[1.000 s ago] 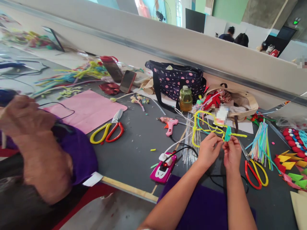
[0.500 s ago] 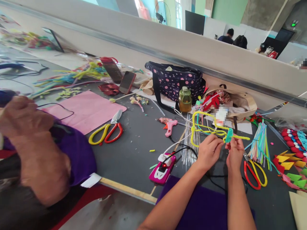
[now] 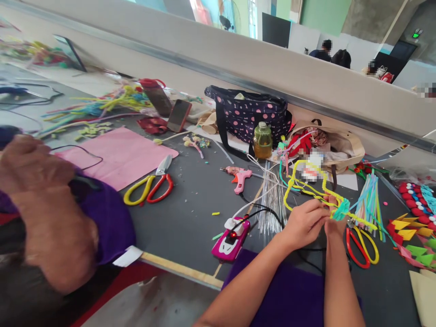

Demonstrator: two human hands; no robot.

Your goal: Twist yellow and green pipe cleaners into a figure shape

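Observation:
Both my hands are at a yellow pipe-cleaner frame [image 3: 289,190], a bent loop with twisted strands along its middle. Teal pipe cleaner [image 3: 341,210] is wound about its right end, where a yellow stem pokes out to the right. My left hand [image 3: 306,221] is closed, its fingertips pinching at the twisted strands just left of the teal winding. Close beside it, my right hand [image 3: 335,225] grips the frame from below at the winding; some of its fingers are hidden. Red-and-yellow scissors [image 3: 363,247] lie right of my right wrist.
A pink glue gun [image 3: 240,178], a magenta power strip [image 3: 231,240] with cords and silvery wires [image 3: 272,195] lie left of my hands. Pastel pipe cleaners [image 3: 369,200] are bundled at right. Behind stand a bottle [image 3: 263,141] and patterned bag [image 3: 248,111]. Another person's arm [image 3: 51,213] is far left.
My hands and the yellow frame have shifted right and slightly down. The frame has turned, its right end now pointing lower, and my right hand has rotated around the teal winding.

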